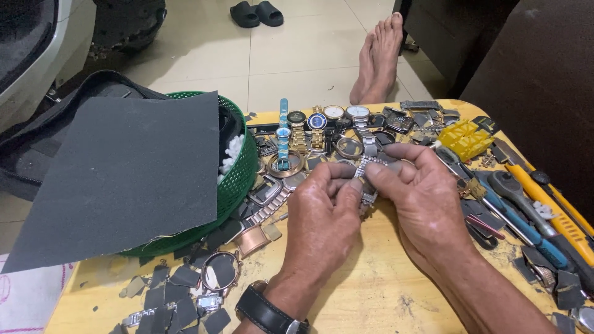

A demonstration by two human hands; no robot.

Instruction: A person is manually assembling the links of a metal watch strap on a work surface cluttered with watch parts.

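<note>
Above table centre: a metal watch band [365, 176] is held, pinched between both hands.
Left hand [322, 216]: fingertips closed on the band.
Right hand [421, 192]: thumb and fingers closed on it.
Handling: judged light, jointed, floppy, slippery; best gripped by the link edges.
Nearby: watches [318, 120], green basket [238, 179].

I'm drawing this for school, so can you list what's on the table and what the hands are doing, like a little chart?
Left hand: pinches a metal watch band
Right hand: fingers grip the same band
Table: yellow wood, scuffed
Behind the hands: row of wristwatches
Left side: green basket under a grey sandpaper sheet
Right side: screwdrivers
</note>
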